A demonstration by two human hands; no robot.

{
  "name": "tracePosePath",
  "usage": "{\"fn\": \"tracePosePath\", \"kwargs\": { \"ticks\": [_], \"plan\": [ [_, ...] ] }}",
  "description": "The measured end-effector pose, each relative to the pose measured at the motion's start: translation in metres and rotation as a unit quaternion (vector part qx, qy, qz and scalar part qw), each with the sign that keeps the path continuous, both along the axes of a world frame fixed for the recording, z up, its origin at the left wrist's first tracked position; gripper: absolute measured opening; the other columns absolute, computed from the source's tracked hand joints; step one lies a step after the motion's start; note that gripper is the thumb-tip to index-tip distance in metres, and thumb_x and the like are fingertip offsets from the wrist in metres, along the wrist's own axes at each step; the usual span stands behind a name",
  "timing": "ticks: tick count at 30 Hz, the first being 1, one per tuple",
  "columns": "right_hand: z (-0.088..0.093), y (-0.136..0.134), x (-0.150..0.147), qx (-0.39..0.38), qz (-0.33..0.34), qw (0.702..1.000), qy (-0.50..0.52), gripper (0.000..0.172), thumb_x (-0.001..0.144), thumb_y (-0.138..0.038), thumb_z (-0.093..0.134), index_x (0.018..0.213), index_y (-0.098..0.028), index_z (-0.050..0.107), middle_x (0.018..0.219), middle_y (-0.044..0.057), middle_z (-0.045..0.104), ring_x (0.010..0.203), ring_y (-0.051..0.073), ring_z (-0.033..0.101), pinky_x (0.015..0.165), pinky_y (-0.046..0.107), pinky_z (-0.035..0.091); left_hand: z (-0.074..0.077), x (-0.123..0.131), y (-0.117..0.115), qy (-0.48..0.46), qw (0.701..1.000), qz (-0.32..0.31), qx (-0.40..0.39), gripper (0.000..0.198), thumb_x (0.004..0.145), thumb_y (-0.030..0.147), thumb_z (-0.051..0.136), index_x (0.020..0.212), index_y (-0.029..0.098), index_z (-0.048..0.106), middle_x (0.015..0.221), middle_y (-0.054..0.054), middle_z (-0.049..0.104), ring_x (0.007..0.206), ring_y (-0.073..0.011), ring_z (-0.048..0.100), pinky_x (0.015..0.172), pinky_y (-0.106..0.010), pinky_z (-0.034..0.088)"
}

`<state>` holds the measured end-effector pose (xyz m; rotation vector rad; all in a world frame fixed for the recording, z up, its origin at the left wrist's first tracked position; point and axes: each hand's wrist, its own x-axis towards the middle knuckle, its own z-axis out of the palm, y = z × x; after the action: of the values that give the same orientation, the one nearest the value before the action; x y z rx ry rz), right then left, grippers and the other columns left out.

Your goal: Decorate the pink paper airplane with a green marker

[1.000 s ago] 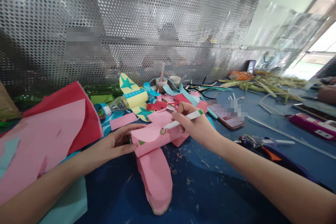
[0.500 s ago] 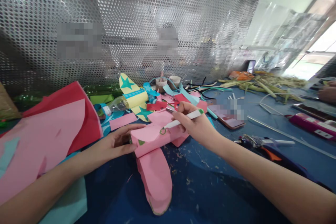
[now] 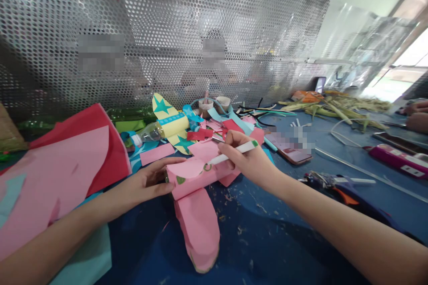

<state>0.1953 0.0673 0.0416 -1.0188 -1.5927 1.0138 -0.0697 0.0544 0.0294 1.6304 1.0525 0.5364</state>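
A pink paper-covered body point(image 3: 200, 182) with a rounded pink wing point(image 3: 199, 236) lies in front of me on the blue table. My left hand point(image 3: 160, 178) grips its left end, the thumb along the near side and fingers over the far side. In my right hand point(image 3: 242, 156) is a white marker point(image 3: 230, 153) with a green end, its tip on the pink paper beside a small green ring. A filled green spot point(image 3: 180, 180) shows nearer my left hand. Just behind lies a plastic bottle plane point(image 3: 174, 124) in yellow paper with teal stars.
Pink and red sheets point(image 3: 67, 169) lie at left, paper scraps behind. To the right are a phone point(image 3: 289, 147), a glue gun point(image 3: 347, 196) and a purple box point(image 3: 397, 160). Dry husks point(image 3: 334, 107) lie before the perforated metal screen point(image 3: 167, 31). Another person's hand point(image 3: 417, 116) is at far right.
The marker tip has shifted slightly along the green ring, and my right hand has tilted a little. My left hand stays in place on the pink body.
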Motion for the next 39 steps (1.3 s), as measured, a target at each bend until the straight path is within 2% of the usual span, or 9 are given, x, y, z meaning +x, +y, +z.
{"fn": "tracePosePath", "kwargs": {
  "ticks": [4,7,12,20,24,30,39],
  "plan": [
    [-0.0005,-0.0021,-0.0004,-0.004,0.011,1.0,-0.001,0.027,0.084,-0.033,0.059,0.065,-0.024,0.042,0.047,-0.009,0.048,0.045,0.01,0.04,0.047,0.025,0.03,0.0014,0.0016,-0.0014,-0.017,1.0,0.004,-0.011,0.061,0.085,0.052,0.066,0.14,0.031,0.051,0.147,-0.003,0.055,0.134,-0.0317,0.05,0.108,-0.043,0.042],
    [-0.0002,-0.0027,-0.0009,0.0,0.005,1.0,0.0,0.026,0.083,-0.031,0.058,0.065,-0.024,0.041,0.047,-0.009,0.047,0.045,0.01,0.04,0.048,0.025,0.031,0.0057,0.005,-0.0057,-0.021,0.999,0.033,-0.01,0.057,0.085,0.051,0.066,0.138,0.031,0.054,0.147,0.0,0.055,0.134,-0.0316,0.05,0.109,-0.041,0.042],
    [0.0007,-0.0005,-0.0007,-0.001,-0.003,1.0,0.004,0.025,0.082,-0.029,0.058,0.064,-0.025,0.04,0.047,-0.009,0.045,0.045,0.01,0.039,0.048,0.026,0.031,0.0084,0.0072,-0.008,-0.024,0.999,0.035,-0.007,0.054,0.084,0.051,0.068,0.134,0.032,0.058,0.147,0.004,0.055,0.134,-0.0295,0.05,0.108,-0.036,0.042],
    [-0.001,0.0027,0.0004,0.009,-0.023,1.0,0.005,0.026,0.079,-0.028,0.056,0.063,-0.025,0.036,0.046,-0.011,0.036,0.047,0.011,0.04,0.057,0.03,0.037,0.0045,0.0039,-0.0048,-0.007,1.0,0.027,-0.008,0.063,0.082,0.055,0.068,0.138,0.03,0.054,0.152,-0.005,0.05,0.137,-0.0326,0.047,0.109,-0.042,0.042],
    [0.0019,0.0021,0.0003,-0.005,-0.044,0.999,-0.004,0.024,0.076,-0.031,0.056,0.061,-0.025,0.037,0.047,-0.009,0.036,0.052,0.013,0.048,0.053,0.028,0.035,0.0036,0.0028,-0.0038,0.005,1.0,0.017,0.0,0.064,0.083,0.058,0.066,0.139,0.031,0.053,0.152,-0.005,0.05,0.136,-0.0331,0.048,0.108,-0.043,0.043],
    [0.0036,0.0004,0.0,-0.012,-0.035,0.999,-0.004,0.023,0.075,-0.03,0.056,0.06,-0.025,0.038,0.046,-0.009,0.037,0.047,0.011,0.044,0.05,0.027,0.035,0.0038,0.0027,-0.0035,0.007,1.0,0.015,0.001,0.064,0.083,0.057,0.066,0.14,0.031,0.052,0.152,-0.005,0.049,0.135,-0.0328,0.049,0.108,-0.042,0.043],
    [0.006,-0.0005,-0.0002,-0.016,-0.032,0.999,-0.011,0.021,0.072,-0.032,0.055,0.06,-0.025,0.038,0.046,-0.008,0.037,0.048,0.013,0.046,0.045,0.024,0.032,0.004,0.0039,-0.0039,0.015,1.0,0.017,0.013,0.064,0.083,0.059,0.065,0.139,0.031,0.053,0.153,-0.005,0.048,0.134,-0.0329,0.049,0.107,-0.043,0.043]
  ]
}}
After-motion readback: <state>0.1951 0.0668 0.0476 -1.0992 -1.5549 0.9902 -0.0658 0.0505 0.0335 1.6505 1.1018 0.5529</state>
